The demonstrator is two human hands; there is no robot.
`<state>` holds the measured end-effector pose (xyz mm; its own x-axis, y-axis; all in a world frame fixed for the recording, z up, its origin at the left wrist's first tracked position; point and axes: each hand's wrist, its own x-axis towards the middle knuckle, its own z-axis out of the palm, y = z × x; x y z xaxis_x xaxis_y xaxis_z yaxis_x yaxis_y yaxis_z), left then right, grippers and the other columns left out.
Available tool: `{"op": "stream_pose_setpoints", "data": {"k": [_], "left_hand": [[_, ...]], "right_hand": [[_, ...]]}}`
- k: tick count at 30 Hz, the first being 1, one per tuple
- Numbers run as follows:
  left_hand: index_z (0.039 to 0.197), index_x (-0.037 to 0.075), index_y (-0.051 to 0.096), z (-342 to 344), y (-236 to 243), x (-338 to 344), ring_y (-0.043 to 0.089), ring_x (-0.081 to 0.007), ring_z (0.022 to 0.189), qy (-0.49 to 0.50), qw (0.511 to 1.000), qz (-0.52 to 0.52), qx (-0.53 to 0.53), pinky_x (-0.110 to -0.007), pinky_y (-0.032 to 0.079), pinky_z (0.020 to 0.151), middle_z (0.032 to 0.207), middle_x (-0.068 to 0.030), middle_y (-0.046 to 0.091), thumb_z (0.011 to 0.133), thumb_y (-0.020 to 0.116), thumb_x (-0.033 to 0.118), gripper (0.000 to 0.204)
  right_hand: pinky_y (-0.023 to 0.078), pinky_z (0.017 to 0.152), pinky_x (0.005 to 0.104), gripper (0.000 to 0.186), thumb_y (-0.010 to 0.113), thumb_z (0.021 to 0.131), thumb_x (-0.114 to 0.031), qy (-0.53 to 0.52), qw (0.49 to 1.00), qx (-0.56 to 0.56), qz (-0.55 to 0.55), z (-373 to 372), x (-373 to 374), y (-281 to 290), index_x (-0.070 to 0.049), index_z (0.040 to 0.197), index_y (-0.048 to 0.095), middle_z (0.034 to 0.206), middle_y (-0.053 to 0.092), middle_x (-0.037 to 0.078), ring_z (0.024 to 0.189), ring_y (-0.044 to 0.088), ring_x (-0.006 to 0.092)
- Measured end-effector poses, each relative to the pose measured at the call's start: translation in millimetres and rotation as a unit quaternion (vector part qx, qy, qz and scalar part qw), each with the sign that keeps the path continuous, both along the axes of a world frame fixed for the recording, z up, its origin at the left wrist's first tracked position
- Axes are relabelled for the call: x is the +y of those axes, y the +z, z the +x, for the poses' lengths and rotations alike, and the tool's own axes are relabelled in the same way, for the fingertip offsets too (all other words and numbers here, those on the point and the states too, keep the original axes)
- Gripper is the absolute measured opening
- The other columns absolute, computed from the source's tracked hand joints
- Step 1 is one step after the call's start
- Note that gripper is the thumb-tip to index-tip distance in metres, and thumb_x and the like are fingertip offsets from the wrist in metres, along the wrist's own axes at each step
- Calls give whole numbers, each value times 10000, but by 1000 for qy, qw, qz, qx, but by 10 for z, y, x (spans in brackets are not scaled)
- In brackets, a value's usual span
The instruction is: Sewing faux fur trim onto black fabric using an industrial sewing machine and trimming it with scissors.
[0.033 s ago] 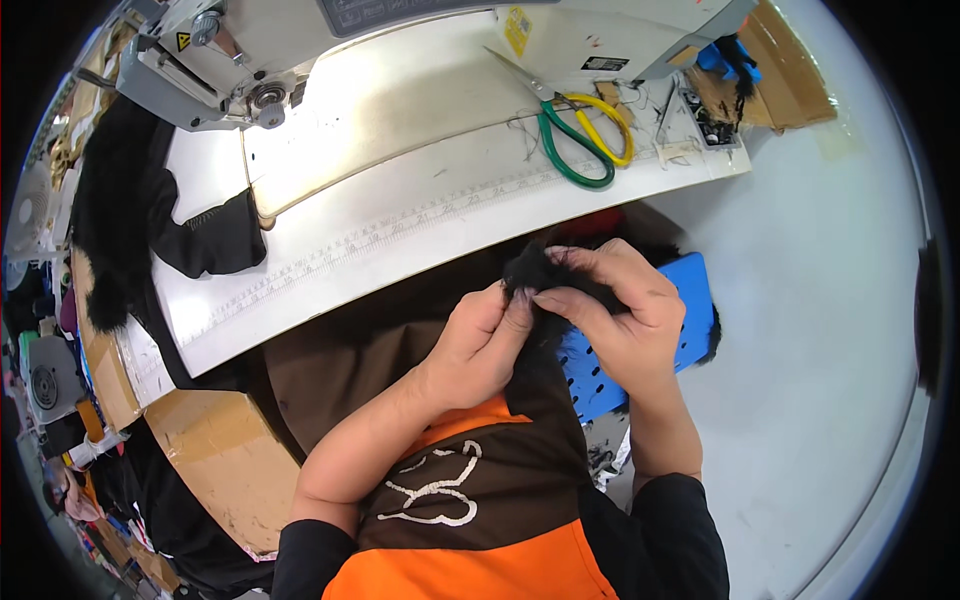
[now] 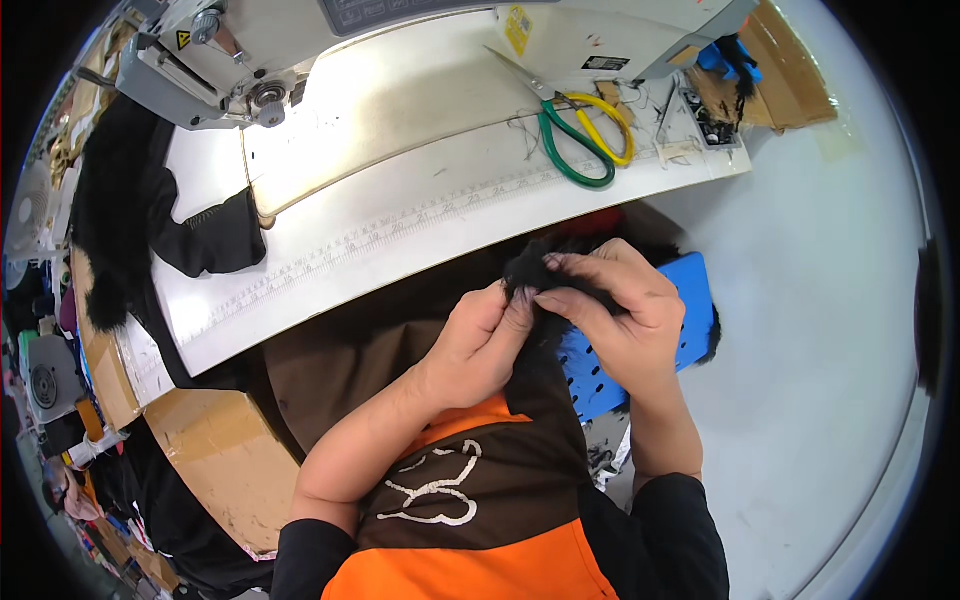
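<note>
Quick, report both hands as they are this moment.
Left hand: closed, pinching the black fur.
Right hand: closed, thumb and fingers gripping the same fur.

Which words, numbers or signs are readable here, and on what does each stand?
Kinds only; wording and numbers are not copied:
Yellow triangular warning sign: white sewing machine.
Yellow rectangular label: same machine; print too small.
Black rectangular label: same machine; too small.
Grey control panel: same machine; markings blurred.
Grey ruler scale, numbers readable in part: white flat table.
White looping emblem: brown-and-orange cloth apron; no legible words.
</note>
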<state>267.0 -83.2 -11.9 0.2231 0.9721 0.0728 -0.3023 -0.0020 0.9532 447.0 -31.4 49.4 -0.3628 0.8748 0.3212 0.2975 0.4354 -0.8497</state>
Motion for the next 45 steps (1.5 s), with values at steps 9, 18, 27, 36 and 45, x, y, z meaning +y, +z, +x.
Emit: {"op": "stream_pose_setpoints", "data": {"k": [9,18,27,36,45], "left_hand": [[1116,5,625,-30,32,43,420,-66,695,-22,997,1,71,-260,424,628,733,38,482,1187,385,286,376],[1026,-21,617,-88,190,67,444,-120,669,-34,992,18,122,-300,453,629,708,-37,509,1181,408,300,413],[1111,-1,653,-145,239,97,523,-158,630,-76,989,-26,128,-308,495,648,702,-67,566,1160,463,259,325],[1241,-14,634,-159,214,102,640,-227,732,-98,984,18,145,-333,534,746,841,-138,673,1144,472,210,293],[1296,-4,591,-172,211,86,632,-157,873,-121,984,-43,122,-310,525,832,959,-114,690,1130,492,181,267]], "right_hand": [[506,713,299,263,866,779,29,18,997,-27,-68,30,6,92,70,1014,758,918,725,115,807,624,178],[479,727,297,179,794,851,60,91,989,2,-120,153,83,79,33,982,675,898,658,86,824,598,160],[521,825,222,126,741,984,-18,15,969,108,-223,112,26,26,51,1071,681,1017,690,27,928,633,71],[513,761,224,173,731,987,-19,11,965,125,-230,28,17,-9,49,1129,661,1083,706,63,893,617,63],[500,584,204,166,711,967,47,50,968,98,-227,162,55,-59,52,1130,677,1105,718,109,751,643,75]]}}
